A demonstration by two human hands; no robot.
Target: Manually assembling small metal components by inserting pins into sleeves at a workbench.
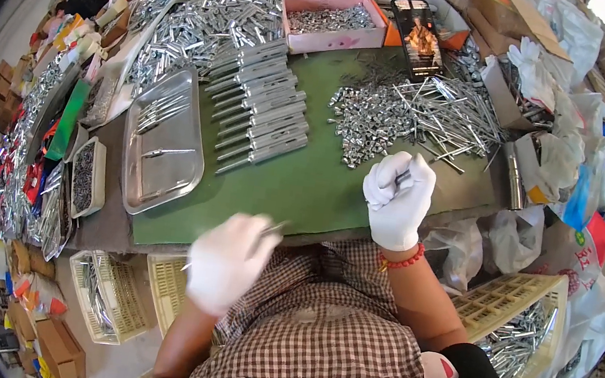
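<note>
Right white-gloved hand [397, 198] had its grip pinched shut on a small dark metal piece [402, 176]. Left white-gloved hand [228, 259], blurred, grip closed around a thin silver metal rod [272, 228], near edge of green tabletop [302, 189].

I see a white fabric glove on my left hand [229, 262] at seven o'clock and another on my right hand [397, 198]. A red bead bracelet [401, 262] circles the right wrist. At six o'clock, a brown-and-white checked apron [315, 328] covers a black top.
</note>
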